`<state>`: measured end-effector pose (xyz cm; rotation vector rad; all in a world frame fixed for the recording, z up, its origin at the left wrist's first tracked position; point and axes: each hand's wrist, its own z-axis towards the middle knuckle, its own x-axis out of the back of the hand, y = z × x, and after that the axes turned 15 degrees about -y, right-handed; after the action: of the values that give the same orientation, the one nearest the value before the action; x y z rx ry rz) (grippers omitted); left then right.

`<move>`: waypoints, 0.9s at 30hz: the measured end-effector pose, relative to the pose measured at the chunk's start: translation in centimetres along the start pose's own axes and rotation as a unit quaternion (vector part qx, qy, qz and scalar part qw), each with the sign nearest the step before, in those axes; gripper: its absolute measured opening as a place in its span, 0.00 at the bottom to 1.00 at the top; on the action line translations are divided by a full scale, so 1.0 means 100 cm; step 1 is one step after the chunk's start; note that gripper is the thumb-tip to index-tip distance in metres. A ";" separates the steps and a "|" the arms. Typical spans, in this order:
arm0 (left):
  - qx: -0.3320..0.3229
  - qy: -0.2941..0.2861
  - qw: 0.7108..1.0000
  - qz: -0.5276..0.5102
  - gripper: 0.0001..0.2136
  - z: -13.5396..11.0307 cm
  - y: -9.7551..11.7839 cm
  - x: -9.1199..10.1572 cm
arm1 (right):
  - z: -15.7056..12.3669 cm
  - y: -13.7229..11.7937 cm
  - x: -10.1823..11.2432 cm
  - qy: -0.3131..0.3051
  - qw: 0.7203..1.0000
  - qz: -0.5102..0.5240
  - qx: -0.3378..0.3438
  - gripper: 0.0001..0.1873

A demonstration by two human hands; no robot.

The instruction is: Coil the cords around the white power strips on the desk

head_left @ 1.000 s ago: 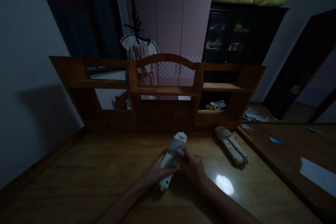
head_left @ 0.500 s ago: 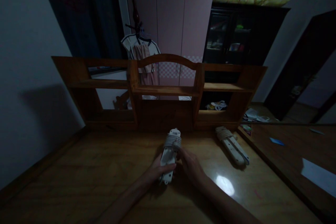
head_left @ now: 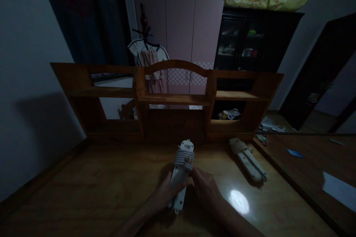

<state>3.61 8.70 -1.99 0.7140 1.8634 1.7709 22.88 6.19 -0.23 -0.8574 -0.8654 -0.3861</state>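
Note:
A white power strip (head_left: 180,176) is held tilted above the desk, its pale cord (head_left: 183,156) wound in several turns around the upper half. What looks like the plug (head_left: 188,166) sits against the lower turns on the right. My left hand (head_left: 166,189) is closed around the strip's lower half, thumb across its face. At the strip's right edge, beside the plug, my right hand (head_left: 206,186) has its fingers bent in; their tips are partly hidden. A second power strip (head_left: 248,163), also with its cord wound round it, lies on the desk to the right.
The wooden desk (head_left: 116,177) carries a low wooden shelf unit (head_left: 175,99) along its back edge. On the right, a darker surface holds a white sheet (head_left: 339,189) and a blue packet (head_left: 294,153). A wall (head_left: 36,81) bounds the left side.
The power strip and both hands sit slightly lower in view, and the strip appears a little nearer. My right hand stays at its right edge. The view has shifted slightly.

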 end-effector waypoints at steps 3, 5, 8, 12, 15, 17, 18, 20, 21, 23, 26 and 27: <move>0.027 0.027 0.995 -0.087 0.32 0.010 0.011 -0.014 | 0.003 -0.001 0.010 -0.003 0.999 -0.026 -0.024 0.32; 0.046 0.051 0.986 -0.153 0.32 0.022 0.021 -0.029 | 0.005 0.001 0.022 0.010 0.997 -0.051 -0.055 0.34; 0.039 0.062 0.978 -0.197 0.32 0.049 0.036 -0.058 | 0.000 0.014 0.043 0.037 0.987 -0.102 -0.117 0.32; 0.015 0.019 0.979 -0.203 0.31 0.096 0.037 -0.091 | -0.020 0.050 0.067 0.058 0.965 -0.162 -0.200 0.25; 0.013 -0.008 0.989 -0.146 0.32 0.130 0.024 -0.107 | -0.035 0.080 0.080 0.052 0.964 -0.134 -0.225 0.21; 0.021 -0.019 0.996 -0.089 0.33 0.147 0.016 -0.112 | -0.041 0.095 0.086 0.045 0.971 -0.094 -0.217 0.18; 0.026 -0.022 0.997 -0.064 0.33 0.153 0.013 -0.113 | -0.042 0.101 0.089 0.041 0.974 -0.076 -0.212 0.17; 0.032 -0.022 0.999 -0.020 0.31 0.161 0.012 -0.113 | -0.043 0.110 0.094 0.038 0.975 -0.053 -0.211 0.16; 0.033 -0.024 0.999 0.006 0.30 0.162 0.012 -0.111 | -0.044 0.114 0.095 0.038 0.974 -0.048 -0.217 0.15; 0.034 -0.033 0.997 0.062 0.27 0.164 0.015 -0.106 | -0.044 0.121 0.096 0.041 0.971 -0.048 -0.232 0.13; 0.045 -0.055 0.987 0.146 0.25 0.164 0.020 -0.099 | -0.046 0.131 0.093 0.054 0.970 -0.039 -0.234 0.14; 0.050 -0.059 0.982 0.173 0.26 0.164 0.021 -0.097 | -0.047 0.133 0.091 0.065 0.970 -0.034 -0.232 0.14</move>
<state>21.75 14.74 -0.97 1.2163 1.8441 1.7985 38.96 10.99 -1.32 -1.2195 -0.6923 -0.7141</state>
